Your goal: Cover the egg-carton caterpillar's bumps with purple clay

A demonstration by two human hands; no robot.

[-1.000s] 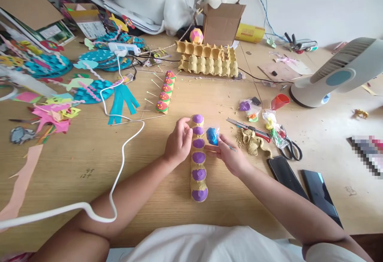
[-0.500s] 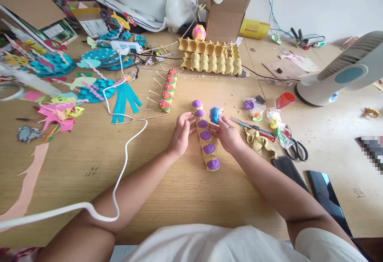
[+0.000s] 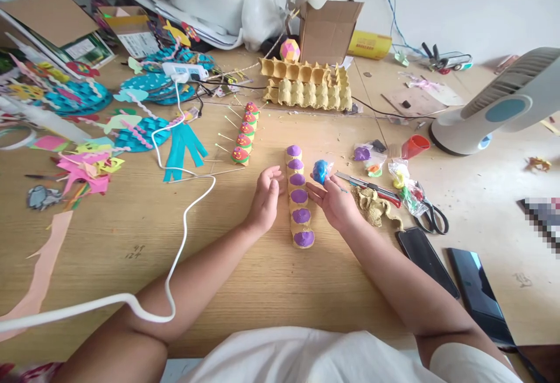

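Note:
A strip of egg-carton cups with purple tops (image 3: 298, 196) lies lengthwise on the wooden table (image 3: 271, 278) between my hands. My left hand (image 3: 265, 197) rests just left of the strip, fingers loosely spread and touching nothing I can make out. To the strip's right, my right hand (image 3: 335, 199) pinches a small clear bag of blue clay (image 3: 321, 170) at its fingertips.
A red-and-green carton caterpillar with pins (image 3: 244, 133) lies further back. Egg trays (image 3: 306, 84), a cardboard box (image 3: 328, 30) and a fan (image 3: 499, 106) stand behind. Scissors (image 3: 431, 214), a knife (image 3: 367, 185), clay bags and two phones (image 3: 450, 272) lie right. A white cable (image 3: 175, 255) crosses my left arm.
The purple-topped strip was pushed away from me and then straightened to lie lengthwise. My left hand came off it. My right hand kept the blue clay bag.

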